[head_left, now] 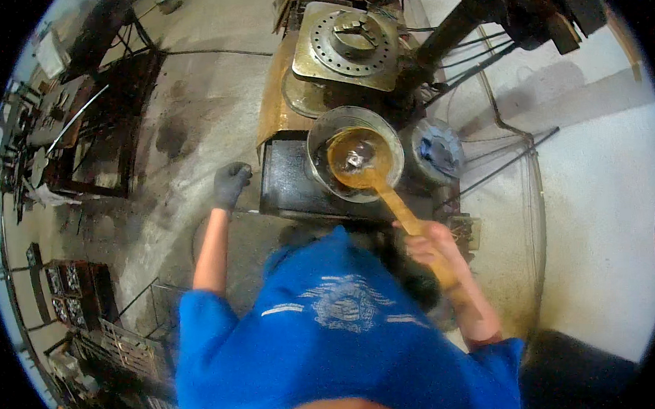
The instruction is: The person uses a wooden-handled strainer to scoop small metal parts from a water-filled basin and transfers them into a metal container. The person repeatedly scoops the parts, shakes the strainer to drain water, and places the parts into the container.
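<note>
My bare right hand [429,244] is wrapped round the flat yellow-brown handle of a large ladle [397,205]. The ladle's round bowl rests within or just over a round metal basin [316,171], and something shiny shows in its middle. I cannot tell whether that is liquid or metal. My left hand [231,186], in a dark grey glove, is held apart to the left of the black bench [283,175]. Its fingers are curled closed; what they hold, if anything, is hidden.
Beyond the basin stands a machine table [304,61] with a ring of holes and a round chuck [355,36]. A bucket [438,152] with bluish stuff sits right of the basin. Dark machine arms and cables hang at upper right. A workbench [110,158] stands at left.
</note>
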{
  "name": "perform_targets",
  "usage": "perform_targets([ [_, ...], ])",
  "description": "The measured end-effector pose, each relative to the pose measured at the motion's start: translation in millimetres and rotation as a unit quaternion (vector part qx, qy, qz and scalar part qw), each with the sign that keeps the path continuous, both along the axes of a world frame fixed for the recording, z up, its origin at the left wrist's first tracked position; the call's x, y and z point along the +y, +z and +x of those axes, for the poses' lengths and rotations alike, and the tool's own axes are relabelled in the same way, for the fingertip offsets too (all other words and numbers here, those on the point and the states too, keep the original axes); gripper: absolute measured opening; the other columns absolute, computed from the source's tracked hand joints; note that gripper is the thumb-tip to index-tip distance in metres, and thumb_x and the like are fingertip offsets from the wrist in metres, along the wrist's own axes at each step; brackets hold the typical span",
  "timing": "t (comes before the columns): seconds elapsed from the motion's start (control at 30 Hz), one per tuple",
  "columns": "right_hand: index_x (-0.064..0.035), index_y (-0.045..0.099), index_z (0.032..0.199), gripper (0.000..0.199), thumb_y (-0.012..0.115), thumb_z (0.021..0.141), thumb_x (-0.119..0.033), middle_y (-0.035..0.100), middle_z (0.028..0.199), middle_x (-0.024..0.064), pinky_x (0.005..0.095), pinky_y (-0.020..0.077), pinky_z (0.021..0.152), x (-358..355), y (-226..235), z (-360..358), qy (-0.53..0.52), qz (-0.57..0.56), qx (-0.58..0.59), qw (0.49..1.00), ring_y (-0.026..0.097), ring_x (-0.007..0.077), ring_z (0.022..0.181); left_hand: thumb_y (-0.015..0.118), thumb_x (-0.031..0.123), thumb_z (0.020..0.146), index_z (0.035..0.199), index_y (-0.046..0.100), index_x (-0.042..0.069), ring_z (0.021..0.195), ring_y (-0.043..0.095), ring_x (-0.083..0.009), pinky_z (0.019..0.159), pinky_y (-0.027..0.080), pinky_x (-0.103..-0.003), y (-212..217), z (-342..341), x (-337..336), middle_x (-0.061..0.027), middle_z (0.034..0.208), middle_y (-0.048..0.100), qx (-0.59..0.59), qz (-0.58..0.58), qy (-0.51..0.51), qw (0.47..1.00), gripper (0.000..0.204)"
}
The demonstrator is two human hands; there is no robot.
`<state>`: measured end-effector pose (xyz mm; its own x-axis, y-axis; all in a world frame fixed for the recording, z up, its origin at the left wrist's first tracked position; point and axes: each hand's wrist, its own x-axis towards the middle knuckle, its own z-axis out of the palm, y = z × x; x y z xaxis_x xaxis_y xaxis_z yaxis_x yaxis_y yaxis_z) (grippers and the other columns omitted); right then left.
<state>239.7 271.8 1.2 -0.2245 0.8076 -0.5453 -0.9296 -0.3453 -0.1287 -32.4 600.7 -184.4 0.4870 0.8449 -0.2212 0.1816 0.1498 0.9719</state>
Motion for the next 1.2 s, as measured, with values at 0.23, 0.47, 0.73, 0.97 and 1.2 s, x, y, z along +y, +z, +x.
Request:
perform_targets([
  [0.23,-0.0038,0.038,0.122,0.040,0.037,0.083,-0.011,0.033,0.061,-0.0019,0.0225,0.0276,0.035,5.8,7.7,-17.0,-0.034,-0.037,-0.045,0.998,0.031,0.0060,0.044,0.056,0.023,0.081,0.093,0.061,0.001,0.069,0.057,-0.0142,0.067,0.046,-0.028,54.7,60.5,-30.0,-0.0085,0.076,0.062,0.029,0.154,-0.182,0.971,0.026],
  [0.47,-0.0024,0.033,0.126,0.047,0.042,0.081,-0.009,0.035,0.065,-0.0004,0.0249,0.0326,0.038,0.5,19.3,-33.8,-0.057,0.062,0.001,0.996,0.037,0.0069,0.050,0.050,0.035,0.085,0.090,0.060,0.000,0.078,0.059,-0.0157,0.070,0.047,-0.028,71.2,120.6,-129.4,-0.0106,0.083,0.062,-0.131,-0.082,-0.474,0.867,0.037],
  [0.73,-0.0041,0.037,0.124,0.050,0.044,0.075,-0.001,0.038,0.064,0.0000,0.0236,0.0336,0.036,-0.9,53.5,-76.6,-0.107,-0.007,-0.136,0.985,0.038,0.0067,0.048,0.046,0.037,0.087,0.103,0.050,0.005,0.075,0.058,-0.0135,0.064,0.049,-0.025,113.2,146.5,-171.4,-0.0042,0.088,0.058,-0.300,-0.502,-0.446,0.677,0.036],
  [0.97,-0.0035,0.035,0.124,0.058,0.057,0.070,-0.007,0.037,0.067,0.0009,0.0245,0.0343,0.036,-12.2,66.7,-73.0,-0.095,0.009,-0.160,0.982,0.038,0.0080,0.048,0.055,0.028,0.083,0.099,0.055,0.008,0.085,0.053,-0.0098,0.069,0.044,-0.024,116.4,169.6,-193.3,-0.0012,0.092,0.057,-0.410,-0.429,-0.425,0.683,0.026],
  [1.2,-0.0008,0.031,0.126,0.065,0.060,0.068,-0.009,0.037,0.068,0.0012,0.0227,0.0329,0.034,-20.2,99.6,-60.0,-0.080,-0.002,-0.179,0.981,0.036,0.0069,0.047,0.054,0.031,0.083,0.089,0.057,0.005,0.075,0.056,-0.0106,0.066,0.046,-0.025,147.5,181.7,-203.7,-0.0026,0.081,0.059,-0.431,-0.392,-0.401,0.707,0.027],
])
